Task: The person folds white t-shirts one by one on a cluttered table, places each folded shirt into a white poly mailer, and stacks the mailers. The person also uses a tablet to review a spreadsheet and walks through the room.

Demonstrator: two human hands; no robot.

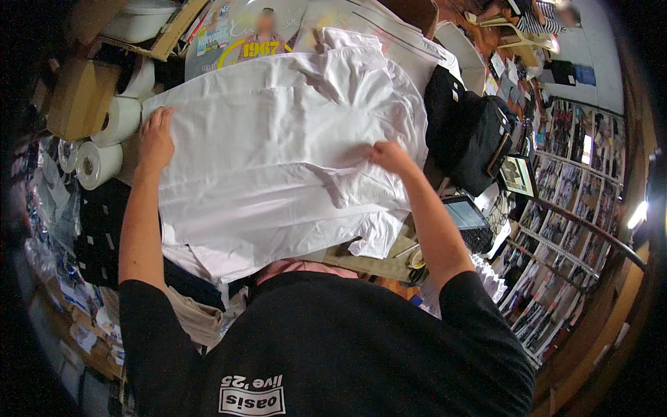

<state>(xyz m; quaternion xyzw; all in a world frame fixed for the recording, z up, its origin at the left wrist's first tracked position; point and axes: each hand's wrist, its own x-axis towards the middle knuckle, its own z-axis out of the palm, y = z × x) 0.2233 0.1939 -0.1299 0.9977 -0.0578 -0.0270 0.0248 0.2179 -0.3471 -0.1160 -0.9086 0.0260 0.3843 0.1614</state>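
A white garment point(245, 130) with short sleeves, apparently a shirt, lies spread before me, its left end near the paper rolls and its sleeves towards the right. My left hand point(158, 138) rests on its upper left edge, fingers extended over the cloth. Over the garment's right half is my right hand point(388, 156), its fingers curled at a raised fold of the fabric; whether cloth is pinched between them is hard to see. More white cloth lies beneath the spread garment, at its lower left.
White rolls point(99, 164) and a cardboard box point(82, 99) stand at the left. Dark clothes point(469, 135) are piled at the right, beside a laptop point(469, 224) and a tablet-like screen point(517, 176). Printed posters point(229, 31) lie beyond the garment. A person point(542, 18) is far off.
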